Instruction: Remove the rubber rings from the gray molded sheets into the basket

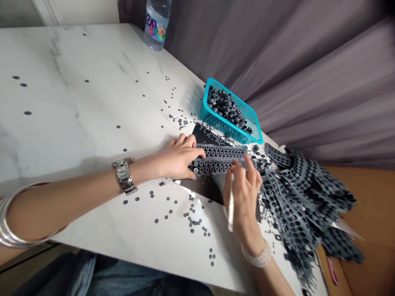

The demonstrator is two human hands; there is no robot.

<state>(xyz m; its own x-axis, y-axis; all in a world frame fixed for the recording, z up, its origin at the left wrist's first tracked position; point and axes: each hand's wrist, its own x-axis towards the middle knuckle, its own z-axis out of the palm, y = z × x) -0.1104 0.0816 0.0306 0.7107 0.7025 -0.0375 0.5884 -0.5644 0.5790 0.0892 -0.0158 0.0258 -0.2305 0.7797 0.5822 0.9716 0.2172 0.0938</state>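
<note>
A dark grey rubber strip [220, 159] with rows of round ring shapes lies on a black sheet [200, 189] on the table. My left hand [175, 158] grips the strip's left end, its thumb at the near edge and fingers over the far side. My right hand [243, 189] is closed around a slim white stick [231, 207], which points back toward me. Its fingertips touch the strip's right part; the stick's working end is hidden by them. Small dark discs are scattered around both hands.
Behind the strip stands a turquoise basket [231, 129] full of small black pieces. A heap of perforated grey strips [296, 197] lies on the right, beside a brown box [370, 222]. At the back are a water bottle [156, 26] and a grey curtain [277, 53].
</note>
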